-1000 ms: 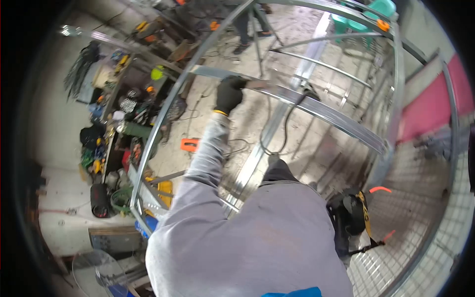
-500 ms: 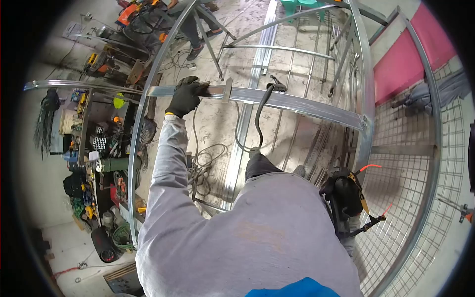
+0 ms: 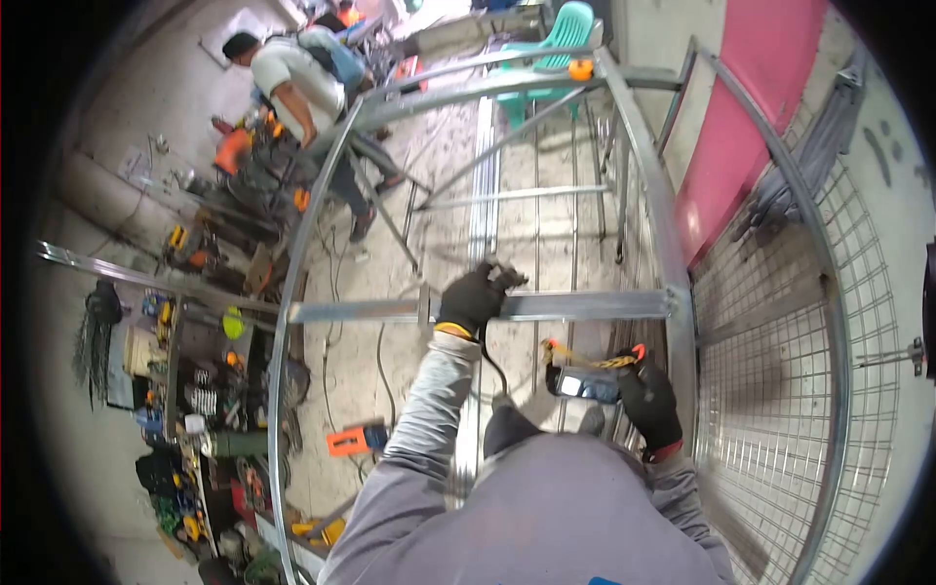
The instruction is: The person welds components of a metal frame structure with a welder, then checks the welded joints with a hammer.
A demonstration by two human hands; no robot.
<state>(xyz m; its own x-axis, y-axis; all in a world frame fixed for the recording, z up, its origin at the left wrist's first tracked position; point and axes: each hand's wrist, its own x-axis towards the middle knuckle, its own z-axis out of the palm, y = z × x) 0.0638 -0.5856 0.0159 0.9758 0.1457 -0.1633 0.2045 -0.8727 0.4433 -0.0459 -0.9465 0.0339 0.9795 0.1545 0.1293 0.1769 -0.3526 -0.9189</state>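
My left hand (image 3: 472, 300), in a black glove, is closed over the metal crossbar (image 3: 585, 305). Its fingers are around a dark welding clamp (image 3: 509, 277), mostly hidden by the glove, whose black cable (image 3: 495, 369) hangs below the bar. To the left, a short flat metal piece (image 3: 424, 303) stands across the same bar. My right hand (image 3: 651, 402), also gloved, grips dark goggles (image 3: 588, 387) with a pale rectangular lens and a yellow and orange strap, held below the crossbar near the right side of the frame.
A metal frame (image 3: 285, 390) surrounds me, with wire mesh (image 3: 770, 409) on the right. Tool-filled shelves (image 3: 175, 361) line the left. An orange and dark tool (image 3: 357, 440) lies on the floor. Another person (image 3: 302, 88) bends at the back left, and a green chair (image 3: 565, 39) stands beyond.
My left hand has moved right along the crossbar to the clamp. My right hand has come forward with the goggles. The view has tilted up, showing more of the other person.
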